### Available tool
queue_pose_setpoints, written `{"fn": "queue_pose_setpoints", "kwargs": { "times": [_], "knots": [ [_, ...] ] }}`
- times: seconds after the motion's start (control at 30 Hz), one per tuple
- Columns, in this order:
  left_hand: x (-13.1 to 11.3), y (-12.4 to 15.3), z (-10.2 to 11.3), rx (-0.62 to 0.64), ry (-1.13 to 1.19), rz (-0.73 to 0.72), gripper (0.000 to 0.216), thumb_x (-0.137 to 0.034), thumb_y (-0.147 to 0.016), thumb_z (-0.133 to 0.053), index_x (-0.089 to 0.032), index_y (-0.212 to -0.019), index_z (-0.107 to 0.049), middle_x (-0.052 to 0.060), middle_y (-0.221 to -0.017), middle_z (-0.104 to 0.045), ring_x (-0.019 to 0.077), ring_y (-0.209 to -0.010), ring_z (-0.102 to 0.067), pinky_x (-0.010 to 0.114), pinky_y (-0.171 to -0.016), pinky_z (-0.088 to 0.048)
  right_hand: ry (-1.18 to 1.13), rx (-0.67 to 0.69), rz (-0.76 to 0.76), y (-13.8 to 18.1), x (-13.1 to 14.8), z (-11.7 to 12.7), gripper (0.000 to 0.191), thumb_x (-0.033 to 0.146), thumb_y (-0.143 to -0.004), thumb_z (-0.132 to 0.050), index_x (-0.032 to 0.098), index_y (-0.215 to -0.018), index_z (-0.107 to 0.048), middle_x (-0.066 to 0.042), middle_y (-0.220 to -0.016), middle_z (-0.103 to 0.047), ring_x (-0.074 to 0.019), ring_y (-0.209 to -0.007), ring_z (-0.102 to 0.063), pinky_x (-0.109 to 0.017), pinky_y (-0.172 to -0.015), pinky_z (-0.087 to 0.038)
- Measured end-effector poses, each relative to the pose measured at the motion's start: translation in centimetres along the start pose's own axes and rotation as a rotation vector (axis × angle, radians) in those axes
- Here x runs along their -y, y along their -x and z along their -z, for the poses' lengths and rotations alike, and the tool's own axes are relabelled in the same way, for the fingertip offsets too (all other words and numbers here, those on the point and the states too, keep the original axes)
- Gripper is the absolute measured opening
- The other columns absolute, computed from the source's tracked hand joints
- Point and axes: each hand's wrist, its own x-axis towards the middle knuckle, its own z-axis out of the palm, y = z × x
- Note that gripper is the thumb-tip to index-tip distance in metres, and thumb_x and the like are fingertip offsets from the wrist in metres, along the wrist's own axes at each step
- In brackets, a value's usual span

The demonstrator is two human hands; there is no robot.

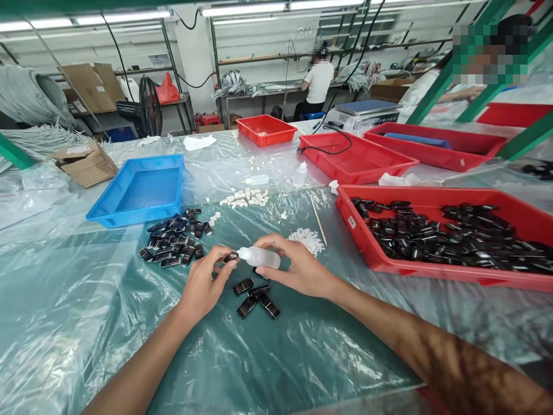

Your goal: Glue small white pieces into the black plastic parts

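Note:
My right hand (298, 268) is closed round a small clear squeeze bottle (261, 257), held sideways with its nozzle pointing left. My left hand (207, 282) pinches a small black piece (231, 257) right at that nozzle. Three loose black pieces (257, 297) lie on the plastic-covered table just below my hands. A pile of several black pieces (175, 245) sits to the left of my left hand. A heap of tiny white parts (307, 238) lies just beyond my right hand.
A red tray (432, 271) full of black pieces stands at the right, a blue tray (140, 193) at the back left. More red trays (354, 161), white caps (245, 199), a thin stick (319, 222) and a cardboard box (84, 164) lie farther back. A seated person (317, 83) works at a far bench.

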Motion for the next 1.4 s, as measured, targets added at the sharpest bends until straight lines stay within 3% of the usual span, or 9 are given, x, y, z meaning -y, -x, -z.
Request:
{"fn": "queue_pose_setpoints", "kwargs": {
  "times": [0.33, 0.5, 0.67, 0.87, 1.13, 1.4],
  "knots": [
    [-0.2, 0.2, 0.8, 0.004, 0.000, -0.050, 0.026, -0.049, -0.116, -0.058, -0.028, -0.124, -0.070, 0.005, -0.103, -0.086, 0.0223, -0.079, -0.085, 0.030, -0.063, -0.070, 0.219, -0.095, 0.381, -0.1, -0.9, 0.3, 0.033, 0.031, -0.103, -0.079, 0.032, -0.135, -0.072, -0.008, -0.127, -0.084, -0.0279, -0.110, -0.083, -0.046, -0.090, -0.072],
    [0.0, 0.1, 1.1, -0.010, -0.006, -0.063, 0.022, -0.044, -0.115, -0.060, -0.026, -0.123, -0.071, 0.006, -0.111, -0.086, 0.0195, -0.079, -0.083, 0.030, -0.068, -0.074, 0.250, -0.140, 0.417, 0.3, -0.2, 0.2, 0.038, 0.033, -0.105, -0.080, 0.037, -0.143, -0.076, -0.009, -0.132, -0.082, -0.0299, -0.115, -0.083, -0.048, -0.089, -0.075],
    [-0.1, 0.1, 1.2, 0.007, -0.028, -0.117, 0.019, -0.037, -0.115, -0.060, -0.025, -0.124, -0.071, 0.005, -0.107, -0.086, 0.0175, -0.078, -0.081, 0.027, -0.066, -0.071, 0.269, -0.175, 0.460, 0.8, 0.7, -0.2, 0.044, 0.031, -0.106, -0.081, 0.040, -0.148, -0.072, -0.008, -0.130, -0.082, -0.0297, -0.112, -0.083, -0.050, -0.087, -0.076],
    [-0.5, 0.0, 1.1, 0.021, -0.040, -0.145, 0.016, -0.035, -0.115, -0.062, -0.024, -0.123, -0.071, 0.007, -0.116, -0.087, 0.0212, -0.090, -0.086, 0.030, -0.070, -0.073, 0.287, -0.199, 0.484, 0.9, 0.7, -0.4, 0.040, 0.028, -0.105, -0.081, 0.035, -0.143, -0.069, -0.008, -0.125, -0.082, -0.0284, -0.109, -0.083, -0.048, -0.086, -0.076],
    [-1.1, 0.3, 0.9, 0.031, -0.013, -0.114, 0.015, -0.035, -0.115, -0.061, -0.028, -0.124, -0.071, 0.006, -0.115, -0.087, 0.0233, -0.086, -0.086, 0.034, -0.067, -0.075, 0.285, -0.227, 0.530, 1.1, 1.1, -0.5, 0.044, 0.025, -0.104, -0.081, 0.038, -0.143, -0.066, -0.008, -0.124, -0.080, -0.0281, -0.107, -0.083, -0.046, -0.083, -0.076],
    [-1.0, 0.3, 1.0, 0.027, -0.017, -0.143, 0.015, -0.035, -0.115, -0.061, -0.034, -0.124, -0.072, 0.005, -0.117, -0.087, 0.0255, -0.085, -0.085, 0.036, -0.062, -0.070, 0.322, -0.240, 0.588, 1.2, 1.3, -0.7, 0.038, 0.024, -0.107, -0.077, 0.031, -0.142, -0.065, -0.007, -0.115, -0.078, -0.0251, -0.096, -0.081, -0.040, -0.074, -0.074]
  ]
}}
